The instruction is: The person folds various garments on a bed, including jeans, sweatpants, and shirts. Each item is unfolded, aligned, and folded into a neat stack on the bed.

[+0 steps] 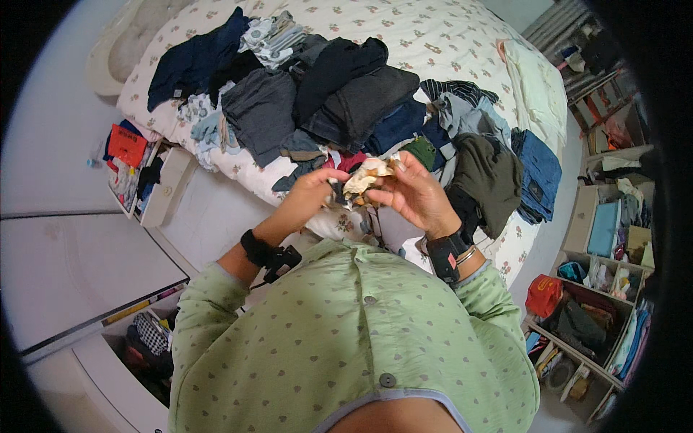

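Both hands meet at a small crumpled cloth item (368,176), cream with orange-brown and dark patches; its exact kind cannot be told. My left hand (314,189) pinches its left side, with the index finger pointing across it. My right hand (414,189) grips its upper right edge between thumb and fingers. Just beyond the hands, on the bed, lie a dark red cloth (346,161) and a green garment (419,152). Behind them are heaped dark grey trousers (260,111) and a black garment (338,70). An olive-brown garment (487,178) lies right of my right hand, beside folded blue jeans (538,176).
A floral-sheeted bed (433,32) spans the front. An open drawer (173,187) with clothes stands at left, and another open drawer (122,352) is at lower left. Shelving with compartments (595,270) holds clothes and a red bag (543,295) at right.
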### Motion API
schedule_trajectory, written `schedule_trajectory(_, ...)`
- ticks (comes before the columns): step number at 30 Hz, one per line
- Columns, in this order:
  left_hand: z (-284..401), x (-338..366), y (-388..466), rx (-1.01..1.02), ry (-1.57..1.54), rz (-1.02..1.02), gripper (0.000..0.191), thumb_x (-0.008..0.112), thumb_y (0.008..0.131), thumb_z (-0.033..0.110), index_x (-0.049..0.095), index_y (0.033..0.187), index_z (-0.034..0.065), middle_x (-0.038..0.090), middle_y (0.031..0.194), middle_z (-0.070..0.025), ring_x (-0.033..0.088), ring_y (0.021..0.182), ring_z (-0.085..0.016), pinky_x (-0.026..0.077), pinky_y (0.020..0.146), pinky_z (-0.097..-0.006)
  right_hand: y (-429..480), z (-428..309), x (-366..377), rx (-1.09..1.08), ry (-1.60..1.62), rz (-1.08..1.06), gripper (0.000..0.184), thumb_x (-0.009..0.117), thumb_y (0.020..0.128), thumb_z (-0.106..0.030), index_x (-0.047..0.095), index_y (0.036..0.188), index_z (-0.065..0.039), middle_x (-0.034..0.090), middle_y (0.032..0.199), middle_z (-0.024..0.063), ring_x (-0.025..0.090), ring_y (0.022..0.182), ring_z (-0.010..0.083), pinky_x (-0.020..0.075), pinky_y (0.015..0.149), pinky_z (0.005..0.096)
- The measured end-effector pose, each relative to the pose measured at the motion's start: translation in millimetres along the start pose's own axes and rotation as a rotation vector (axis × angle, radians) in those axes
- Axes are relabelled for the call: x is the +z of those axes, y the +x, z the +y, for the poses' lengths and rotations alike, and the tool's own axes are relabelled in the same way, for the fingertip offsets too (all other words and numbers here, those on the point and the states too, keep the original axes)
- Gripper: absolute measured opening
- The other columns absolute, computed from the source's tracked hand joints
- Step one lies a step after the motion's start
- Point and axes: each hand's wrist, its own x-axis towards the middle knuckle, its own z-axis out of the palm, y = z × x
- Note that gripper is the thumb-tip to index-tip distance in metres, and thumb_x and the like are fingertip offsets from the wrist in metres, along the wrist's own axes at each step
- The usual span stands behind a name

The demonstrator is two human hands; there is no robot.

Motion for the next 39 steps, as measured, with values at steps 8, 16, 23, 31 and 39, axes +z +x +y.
schedule_trajectory(8,21.0,-15.9,-10.6,0.047,-0.874,0.029,0.032,0.039,0.098,0.022,0.048,0.118,-0.0005,0.059,0.112,-0.0152,0.060,0.100,-0.025,0.048,0.091,-0.0382,-9.6,-24.9,-5.1,-0.046,-0.338,0.229,0.012,0.044,0.096,-0.020,0.046,0.094,-0.009,0.063,0.092,0.0147,0.065,0.081,0.0208,0.0534,0.065,0.0284)
schedule_trajectory(16,19.7,-20.5,-11.4,-0.141,-1.046,-0.034,0.050,0.034,0.098,0.038,0.047,0.120,-0.0047,0.053,0.122,-0.0193,0.056,0.109,-0.030,0.044,0.096,-0.0422,-11.0,-21.1,-1.7,0.042,-0.421,0.188,0.013,0.045,0.096,-0.022,0.046,0.095,-0.009,0.066,0.084,0.0103,0.063,0.069,0.0138,0.0487,0.060,0.0229)
schedule_trajectory(23,-6.2,-22.3,-18.0,-0.126,-0.806,-0.009,0.036,0.036,0.099,0.030,0.051,0.115,0.0008,0.060,0.109,-0.0125,0.062,0.096,-0.024,0.051,0.084,-0.0365,-33.5,-10.5,-49.0,0.340,-1.477,-0.094,0.016,0.054,0.091,-0.022,0.056,0.089,-0.006,0.063,0.079,0.0018,0.058,0.071,0.0086,0.0444,0.059,0.0250)
schedule_trajectory(31,-26.0,-28.1,-37.4,-0.270,-0.556,0.215,0.036,0.043,0.096,0.031,0.051,0.115,0.0013,0.060,0.109,-0.0130,0.061,0.097,-0.024,0.050,0.084,-0.0373,-43.6,-16.0,-203.6,0.180,-0.824,0.794,0.043,0.061,0.084,-0.020,0.041,0.120,-0.010,0.054,0.092,0.0017,0.052,0.074,0.0098,0.0436,0.061,0.0269)
schedule_trajectory(39,-19.6,-22.0,-45.3,-0.235,-0.611,0.451,0.030,0.042,0.097,0.025,0.052,0.109,0.0001,0.060,0.107,-0.0129,0.060,0.098,-0.025,0.050,0.085,-0.0386,-8.0,4.0,-266.7,-0.063,-1.349,1.034,0.096,0.076,0.070,-0.034,0.019,0.138,0.001,0.045,0.123,0.0260,0.047,0.110,0.0338,0.0391,0.090,0.0392)
